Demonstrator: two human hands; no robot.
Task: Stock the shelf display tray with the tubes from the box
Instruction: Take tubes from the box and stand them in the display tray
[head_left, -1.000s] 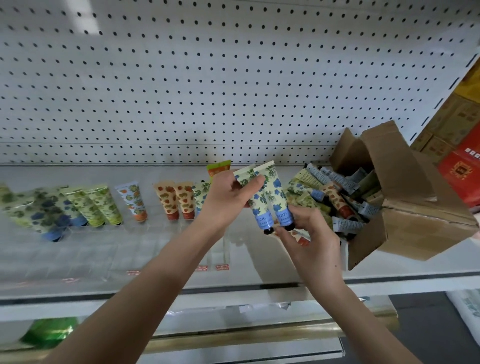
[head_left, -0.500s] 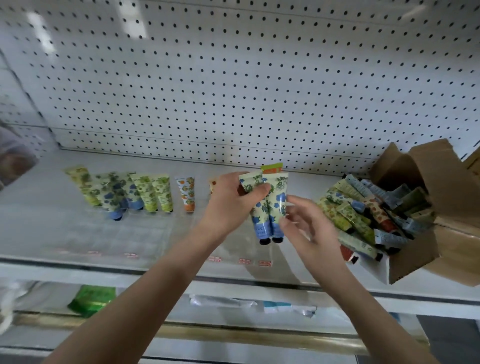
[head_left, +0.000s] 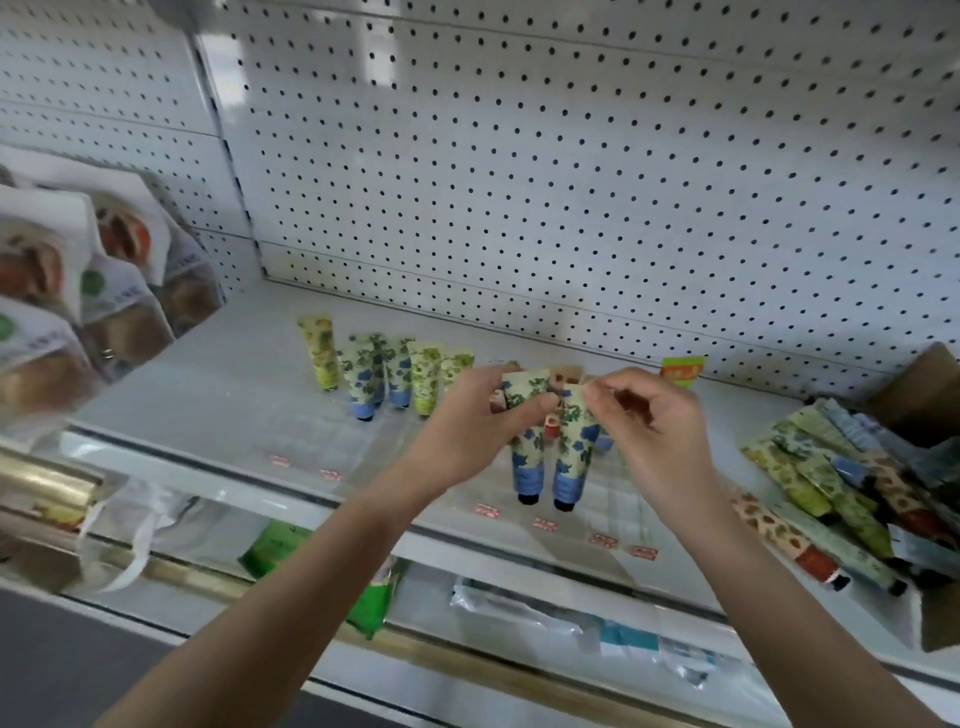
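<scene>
White pegboard (head_left: 571, 182) at the back, pale shelf (head_left: 208, 384) beneath it. On the shelf, a clear display tray (head_left: 322, 441), hard to trace: only faint dividers and glare. Toward its back left, a row of tubes (head_left: 384, 374) standing cap-down, green and blue-flowered.

Over the tray's middle, two blue-flowered tubes (head_left: 527, 457) held upright side by side, dark caps down, touching each other; contact between caps and tray impossible to judge. Left hand (head_left: 467, 426) gripping the crimped top of the left tube, fingers (head_left: 537, 402) curled round it. Right hand (head_left: 654, 426) pinching the top of the right tube, remaining fingers loosely curled. Behind the knuckles, scraps of orange-patterned tubes, mostly hidden, count unclear.

Far right, cardboard box (head_left: 919, 395) cut off by the edge, only a brown flap and a lower corner showing, loose tubes (head_left: 831, 483) spilling from it onto the shelf.

Small red labels (head_left: 488, 510) along the tray front, print unreadable. Orange-and-green tag (head_left: 683, 370) peeking above the right hand. Far left, blurred packets (head_left: 88, 270), cropped. Below, a green packet (head_left: 275, 545) on a lower shelf, smeared.
</scene>
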